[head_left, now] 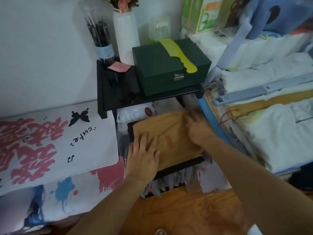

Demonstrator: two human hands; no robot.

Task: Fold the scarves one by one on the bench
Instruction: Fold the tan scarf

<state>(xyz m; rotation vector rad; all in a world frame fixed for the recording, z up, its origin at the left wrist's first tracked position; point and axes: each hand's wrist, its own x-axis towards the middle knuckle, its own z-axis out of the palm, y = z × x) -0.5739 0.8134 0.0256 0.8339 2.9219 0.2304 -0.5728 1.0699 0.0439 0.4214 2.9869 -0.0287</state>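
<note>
A tan scarf [171,131] lies folded into a rough rectangle on a low black bench [179,166], with a small orange label on top. My left hand [144,153] lies flat with spread fingers on the scarf's near left corner. My right hand [198,131] is motion-blurred and rests on the scarf's right side, fingers stretched toward its far right corner. A grey fringed cloth [171,182] hangs below the bench's front edge.
A black shelf [108,92] behind the bench carries a dark green box [169,70], a white vase [126,39] and a pen jar [103,46]. A printed white pad [55,143] lies at left. Stacked white linens [271,129] fill the right. Wooden floor [186,212] below.
</note>
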